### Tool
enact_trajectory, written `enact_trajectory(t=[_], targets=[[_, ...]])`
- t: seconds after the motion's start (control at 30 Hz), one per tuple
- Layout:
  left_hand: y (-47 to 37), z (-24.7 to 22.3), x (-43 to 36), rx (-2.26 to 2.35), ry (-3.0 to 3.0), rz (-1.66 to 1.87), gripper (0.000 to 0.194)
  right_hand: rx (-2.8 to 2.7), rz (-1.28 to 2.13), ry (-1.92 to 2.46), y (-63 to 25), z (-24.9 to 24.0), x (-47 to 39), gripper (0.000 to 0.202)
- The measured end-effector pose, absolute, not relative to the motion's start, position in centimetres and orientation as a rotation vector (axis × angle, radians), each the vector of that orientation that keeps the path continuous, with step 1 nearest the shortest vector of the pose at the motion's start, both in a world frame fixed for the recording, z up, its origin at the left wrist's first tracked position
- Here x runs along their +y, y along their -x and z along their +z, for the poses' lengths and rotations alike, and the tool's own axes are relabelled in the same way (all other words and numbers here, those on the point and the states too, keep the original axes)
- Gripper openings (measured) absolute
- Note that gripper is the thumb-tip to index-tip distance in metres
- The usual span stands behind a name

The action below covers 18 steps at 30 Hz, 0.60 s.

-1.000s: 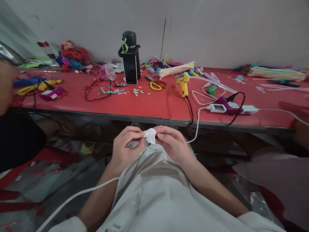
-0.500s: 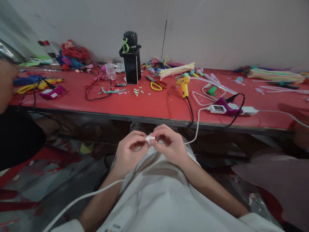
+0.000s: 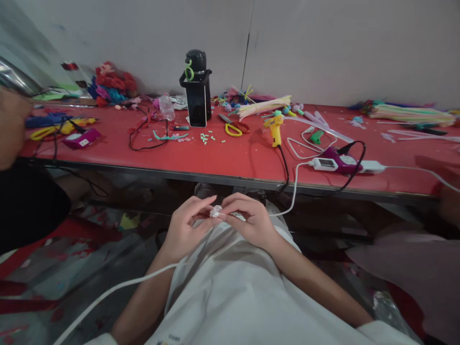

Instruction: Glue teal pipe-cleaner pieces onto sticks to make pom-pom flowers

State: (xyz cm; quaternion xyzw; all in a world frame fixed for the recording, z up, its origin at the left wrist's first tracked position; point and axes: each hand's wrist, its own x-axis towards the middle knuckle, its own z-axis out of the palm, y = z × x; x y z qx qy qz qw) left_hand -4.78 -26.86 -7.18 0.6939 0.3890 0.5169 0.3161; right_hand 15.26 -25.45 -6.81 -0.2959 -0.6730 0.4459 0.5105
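Both my hands meet over my lap, just in front of the table edge. Between their fingertips is a small white crumpled piece (image 3: 215, 211); its exact kind is too small to make out. My right hand (image 3: 247, 220) pinches it from the right with thumb and forefinger. My left hand (image 3: 190, 223) is closed about its left side, the thumb under it and the forefinger raised a little above it. The far fingers of the left hand are partly hidden. A white cable (image 3: 118, 286) runs past my left forearm.
On the red table (image 3: 223, 160) stand a black bottle (image 3: 197, 62) and a phone (image 3: 197, 106). Scissors (image 3: 233, 129), a yellow glue gun (image 3: 276, 130), a purple power strip (image 3: 343, 163) and pipe cleaners (image 3: 266, 106) lie about. A person's arm (image 3: 10, 129) is at left.
The white piece and both hands have shifted slightly left and down. My left forefinger has straightened and lifted from the piece. The view has tilted slightly.
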Motion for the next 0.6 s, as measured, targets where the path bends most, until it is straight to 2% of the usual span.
enact_trajectory(t=[0.03,0.2,0.3,0.43,0.6], targets=[[5.2,-7.3,-26.7,1.058,-1.909,1.322,0.038,-1.629,1.098,0.718,-15.2,-6.9,-25.4,0.01],[6.4,-7.7,-26.5,1.117,-2.057,1.246,0.01,-1.728,1.218,0.746,-14.5,-7.2,-25.2,0.017],[6.6,-8.4,-26.6,1.081,-1.954,1.231,0.008,-1.643,1.341,0.84,-13.9,-7.8,-24.9,0.018],[7.0,-9.0,-26.8,1.099,-1.916,1.165,0.009,-1.447,1.583,0.954,-13.5,-8.6,-24.3,0.038],[7.1,-8.6,-27.1,1.083,-1.906,1.13,0.011,-1.404,1.641,0.991,-13.3,-8.9,-24.1,0.041]])
